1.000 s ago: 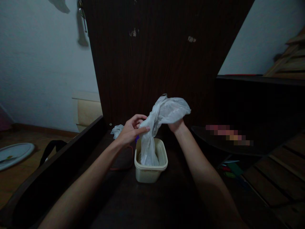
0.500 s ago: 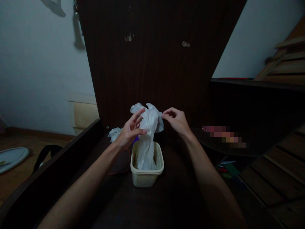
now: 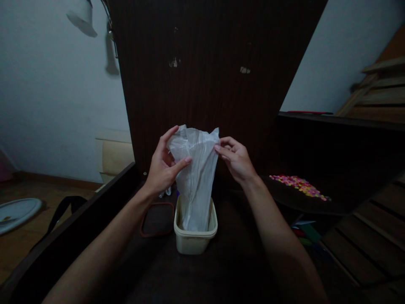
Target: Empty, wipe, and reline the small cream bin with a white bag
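A thin white plastic bag [image 3: 196, 177] stands up out of a small cream plastic tub [image 3: 195, 236] on a dark table. My left hand [image 3: 163, 166] pinches the bag's top left edge between thumb and fingers. My right hand [image 3: 236, 158] pinches its top right edge with the fingertips. Both hands hold the bag's mouth up above the tub, and the bag's lower end hangs inside it.
A dark lid with a reddish rim [image 3: 157, 219] lies left of the tub. A dark tray holding small pink and yellow pieces [image 3: 299, 185] sits to the right. A dark wooden panel [image 3: 205, 84] rises behind. A white plate [image 3: 17, 211] lies on the floor at far left.
Both hands have lifted the bag higher and spread its top edge between them. One second ago the right hand was bunched inside the bag; now it pinches the edge.
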`<act>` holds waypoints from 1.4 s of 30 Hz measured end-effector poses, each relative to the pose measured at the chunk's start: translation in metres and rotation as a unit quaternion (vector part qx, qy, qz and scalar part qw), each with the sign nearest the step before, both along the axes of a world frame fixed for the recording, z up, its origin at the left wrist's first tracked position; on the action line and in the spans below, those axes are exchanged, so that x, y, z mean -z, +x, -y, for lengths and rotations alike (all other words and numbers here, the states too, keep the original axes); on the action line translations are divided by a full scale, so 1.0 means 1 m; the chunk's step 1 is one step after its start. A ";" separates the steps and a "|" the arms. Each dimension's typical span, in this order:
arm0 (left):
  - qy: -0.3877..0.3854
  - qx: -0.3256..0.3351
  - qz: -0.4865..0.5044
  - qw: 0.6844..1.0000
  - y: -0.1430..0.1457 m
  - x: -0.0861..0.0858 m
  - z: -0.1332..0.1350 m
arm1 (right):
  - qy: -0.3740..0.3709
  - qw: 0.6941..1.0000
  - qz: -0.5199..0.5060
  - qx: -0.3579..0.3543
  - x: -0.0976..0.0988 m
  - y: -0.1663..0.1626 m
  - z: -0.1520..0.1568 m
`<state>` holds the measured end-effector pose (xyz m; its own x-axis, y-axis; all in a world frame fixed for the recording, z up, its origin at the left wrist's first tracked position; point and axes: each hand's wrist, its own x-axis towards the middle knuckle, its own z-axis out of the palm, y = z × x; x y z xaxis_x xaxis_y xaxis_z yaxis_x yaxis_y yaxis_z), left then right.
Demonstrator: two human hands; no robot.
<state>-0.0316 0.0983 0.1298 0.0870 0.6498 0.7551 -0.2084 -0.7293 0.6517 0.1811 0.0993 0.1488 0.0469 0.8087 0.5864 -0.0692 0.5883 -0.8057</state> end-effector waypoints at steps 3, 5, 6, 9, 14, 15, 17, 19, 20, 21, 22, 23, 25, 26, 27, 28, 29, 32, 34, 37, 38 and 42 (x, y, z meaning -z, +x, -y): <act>0.005 -0.020 0.008 1.000 -0.014 -0.004 0.000 | -0.007 0.998 -0.066 -0.023 -0.002 0.014 0.005; 0.004 -0.021 0.012 1.000 -0.023 -0.004 -0.001 | -0.018 0.994 -0.099 -0.044 0.000 0.023 0.008; 0.002 -0.021 0.012 1.000 -0.029 -0.003 0.000 | -0.024 0.992 -0.112 -0.053 0.003 0.027 0.010; -0.020 -0.021 -0.009 1.000 -0.046 0.002 0.009 | -0.054 0.989 -0.113 -0.074 0.017 0.039 0.020; -0.049 0.043 -0.170 0.983 -0.076 0.021 0.038 | -0.142 0.982 0.077 -0.101 0.050 0.059 0.046; -0.034 0.055 -0.205 0.977 -0.081 0.026 0.045 | -0.156 0.973 0.138 -0.099 0.056 0.063 0.050; -0.006 0.050 -0.280 0.959 -0.087 0.036 0.056 | -0.168 0.952 0.241 -0.080 0.065 0.067 0.056; 0.007 0.040 -0.347 0.937 -0.090 0.045 0.068 | -0.154 0.946 0.285 -0.021 0.068 0.068 0.060; 0.005 0.043 -0.375 0.926 -0.091 0.048 0.073 | -0.136 0.948 0.285 0.024 0.067 0.067 0.063; 0.000 0.052 -0.399 0.916 -0.091 0.051 0.078 | -0.108 0.952 0.277 0.072 0.065 0.065 0.067; -0.005 0.066 -0.414 0.908 -0.090 0.053 0.082 | -0.073 0.954 0.269 0.111 0.061 0.062 0.071; -0.008 0.077 -0.418 0.905 -0.090 0.054 0.084 | -0.032 0.954 0.268 0.134 0.057 0.057 0.077; -0.005 0.079 -0.403 0.912 -0.087 0.055 0.086 | 0.045 0.945 0.305 0.106 0.046 0.045 0.092; -0.004 0.060 -0.388 0.920 -0.085 0.056 0.084 | 0.072 0.937 0.336 0.060 0.041 0.037 0.100; -0.006 0.029 -0.369 0.929 -0.082 0.056 0.082 | 0.074 0.921 0.382 0.005 0.038 0.029 0.108; -0.014 -0.006 -0.350 0.937 -0.080 0.057 0.078 | 0.062 0.902 0.426 -0.034 0.035 0.022 0.114; -0.031 -0.036 -0.329 0.943 -0.077 0.058 0.074 | 0.049 0.879 0.470 -0.067 0.034 0.015 0.120; -0.101 -0.025 -0.296 0.950 -0.072 0.062 0.063 | 0.017 0.813 0.576 -0.082 0.039 0.000 0.128; -0.139 0.010 -0.305 0.942 -0.072 0.065 0.059 | 0.030 0.794 0.605 -0.053 0.044 -0.003 0.131; -0.157 0.013 -0.344 0.926 -0.074 0.070 0.055 | 0.058 0.796 0.600 -0.046 0.048 0.002 0.137; -0.152 0.004 -0.358 0.921 -0.075 0.071 0.055 | 0.058 0.797 0.598 -0.056 0.048 0.005 0.141; -0.095 -0.076 -0.378 0.918 -0.081 0.076 0.048 | 0.023 0.759 0.642 -0.101 0.056 0.018 0.159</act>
<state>-0.1122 0.0502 0.0533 0.4370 0.8112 0.3886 0.4510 -0.5714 0.6856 0.1995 -0.0600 0.0926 -0.7102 0.7004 0.0709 0.6638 0.6998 -0.2640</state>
